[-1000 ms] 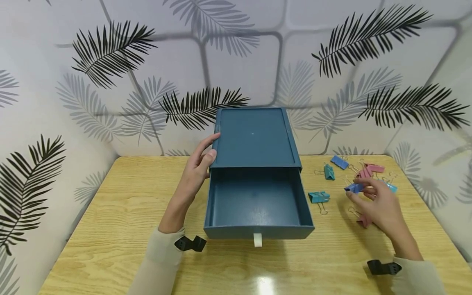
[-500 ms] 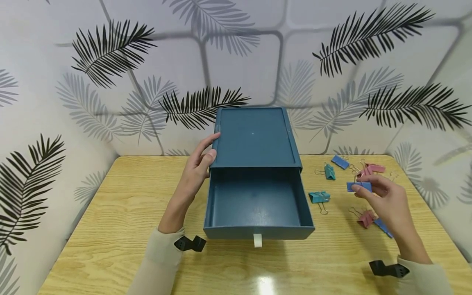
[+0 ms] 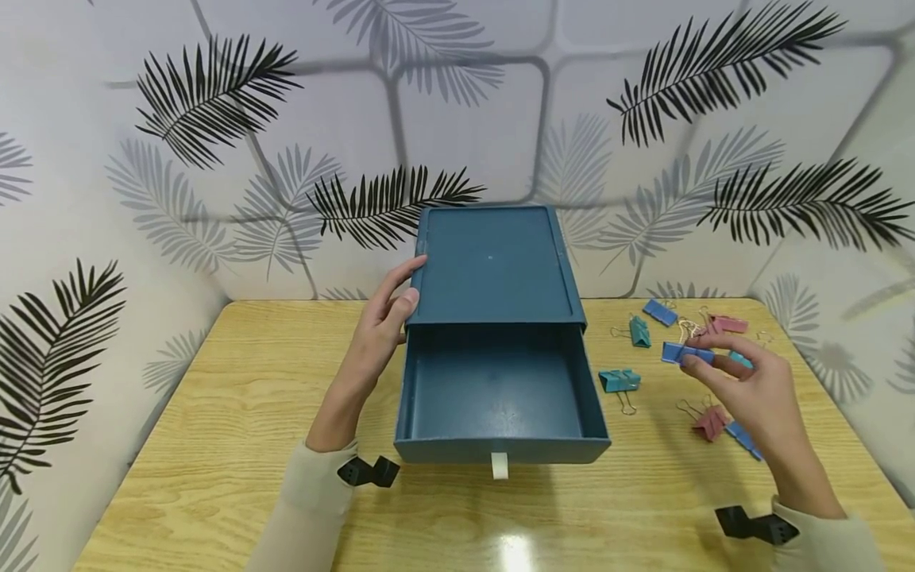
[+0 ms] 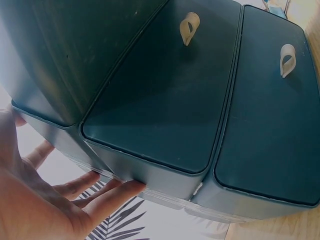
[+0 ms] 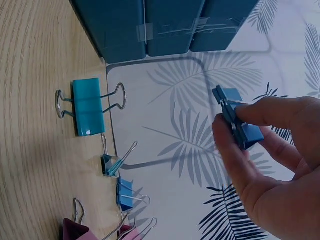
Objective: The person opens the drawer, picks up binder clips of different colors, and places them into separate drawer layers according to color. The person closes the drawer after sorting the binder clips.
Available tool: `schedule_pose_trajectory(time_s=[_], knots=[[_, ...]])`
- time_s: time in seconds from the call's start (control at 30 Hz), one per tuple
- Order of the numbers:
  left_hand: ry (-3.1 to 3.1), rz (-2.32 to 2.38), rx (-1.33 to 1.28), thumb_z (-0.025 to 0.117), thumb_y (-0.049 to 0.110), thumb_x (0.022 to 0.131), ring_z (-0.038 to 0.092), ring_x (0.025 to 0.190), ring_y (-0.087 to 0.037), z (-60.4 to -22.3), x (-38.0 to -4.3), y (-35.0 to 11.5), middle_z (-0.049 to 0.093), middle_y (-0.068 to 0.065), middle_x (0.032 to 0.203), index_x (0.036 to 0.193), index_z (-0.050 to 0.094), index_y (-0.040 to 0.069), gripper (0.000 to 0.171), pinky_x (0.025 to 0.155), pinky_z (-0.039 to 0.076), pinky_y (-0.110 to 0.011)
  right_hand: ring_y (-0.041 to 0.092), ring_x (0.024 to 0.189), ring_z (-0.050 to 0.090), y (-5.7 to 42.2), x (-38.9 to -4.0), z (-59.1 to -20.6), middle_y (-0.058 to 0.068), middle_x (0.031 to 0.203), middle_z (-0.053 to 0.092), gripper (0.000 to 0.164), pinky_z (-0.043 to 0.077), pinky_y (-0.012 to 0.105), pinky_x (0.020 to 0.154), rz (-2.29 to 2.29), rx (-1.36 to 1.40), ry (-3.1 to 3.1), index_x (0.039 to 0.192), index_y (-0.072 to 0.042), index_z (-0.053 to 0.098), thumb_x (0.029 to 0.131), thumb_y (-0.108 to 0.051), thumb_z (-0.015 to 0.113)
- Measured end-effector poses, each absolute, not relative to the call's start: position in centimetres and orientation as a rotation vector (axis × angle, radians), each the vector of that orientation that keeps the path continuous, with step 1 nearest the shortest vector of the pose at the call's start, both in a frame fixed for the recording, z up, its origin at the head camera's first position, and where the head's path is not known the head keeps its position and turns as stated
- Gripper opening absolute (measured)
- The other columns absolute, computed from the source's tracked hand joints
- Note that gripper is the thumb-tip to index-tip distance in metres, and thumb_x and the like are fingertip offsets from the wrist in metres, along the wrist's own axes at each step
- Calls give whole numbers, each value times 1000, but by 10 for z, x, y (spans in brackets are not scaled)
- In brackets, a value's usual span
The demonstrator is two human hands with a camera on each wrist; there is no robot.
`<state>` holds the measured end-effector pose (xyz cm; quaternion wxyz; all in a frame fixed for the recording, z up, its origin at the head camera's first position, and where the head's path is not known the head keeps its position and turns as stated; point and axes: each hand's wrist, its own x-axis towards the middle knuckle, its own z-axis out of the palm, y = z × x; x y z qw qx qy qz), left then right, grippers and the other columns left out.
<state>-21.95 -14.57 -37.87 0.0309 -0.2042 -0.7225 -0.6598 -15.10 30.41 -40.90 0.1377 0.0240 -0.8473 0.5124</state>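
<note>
My right hand point(image 3: 759, 389) pinches a blue binder clip point(image 3: 675, 353) between thumb and fingers, raised above the table at the right. In the right wrist view the same blue clip point(image 5: 235, 116) is held at the fingertips. My left hand point(image 3: 382, 326) rests against the left side of a dark blue drawer unit point(image 3: 493, 262), fingers fairly straight along it. The unit's top drawer point(image 3: 500, 450) is pulled out and bare inside, a white tab on its front. In the left wrist view two lower drawers point(image 4: 160, 100) are closed, each with a pale loop tab.
Right of the drawer lie teal clips point(image 3: 619, 381), a pink clip point(image 3: 710, 423) and a blue clip point(image 3: 745, 440). Farther back are another blue clip point(image 3: 660, 312) and a pink clip point(image 3: 729, 324). A leaf-patterned wall point(image 3: 472, 119) stands behind the wooden table point(image 3: 236, 413).
My right hand has lifted the blue binder clip from among the other clips and shifted it slightly left. Another blue clip near the front has come into view. My left hand and the drawer stay put.
</note>
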Motion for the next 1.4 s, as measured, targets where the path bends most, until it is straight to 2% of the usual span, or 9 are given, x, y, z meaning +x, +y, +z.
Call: schedule_pose_trajectory(time_s=[0.23,0.37,0.53,0.83,1.03,1.27,1.33,1.4], knots=[[-2230,-2023,-628,44,37,107,58,126,-32,-379,-219,-146,37,4,160,158,42,30,51,89,53,-61,-2,97,67,296,-149,-403,-11,110,67,24,52,11,79,1467,74,-2395,115,1,71,92,-6,77],[-2224,-2023,-633,45,37,107,59,125,-32,-379,-219,-146,39,3,159,158,42,30,51,88,54,-60,-1,97,68,292,-147,-399,-8,110,67,25,53,12,80,1500,78,-2368,114,6,69,91,-2,76],[-2221,-2017,-641,45,37,107,58,126,-31,-378,-220,-146,37,6,160,157,43,31,50,89,53,-61,5,97,71,285,-144,-391,2,110,67,24,55,16,80,1683,145,-2242,109,13,66,88,6,76],[-2220,-2013,-644,45,36,107,56,128,-29,-379,-221,-146,35,8,160,157,43,31,50,90,53,-61,11,99,74,269,-131,-377,8,106,71,20,57,24,80,1900,299,-2092,102,17,63,85,17,73],[-2226,-2020,-631,45,37,107,57,127,-31,-379,-220,-147,37,6,160,157,42,30,50,90,53,-61,14,99,74,258,-122,-369,9,104,74,20,57,26,82,1897,354,-2109,102,16,65,84,17,74],[-2211,-2038,-631,44,36,107,58,126,-32,-377,-219,-148,37,5,159,158,42,30,51,89,53,-60,15,99,74,249,-119,-362,10,105,74,20,56,23,84,1898,359,-2128,105,14,67,86,14,74],[-2210,-2039,-639,44,36,108,58,126,-31,-377,-220,-147,37,6,159,158,42,29,51,89,54,-59,15,99,74,248,-119,-360,10,106,73,21,57,18,76,1882,357,-2155,107,13,68,87,13,74],[-2214,-2031,-646,44,36,108,58,125,-31,-377,-220,-147,36,6,160,158,42,29,50,88,54,-58,16,100,73,246,-117,-359,10,108,72,20,57,18,77,1864,361,-2174,108,11,69,88,12,73]])
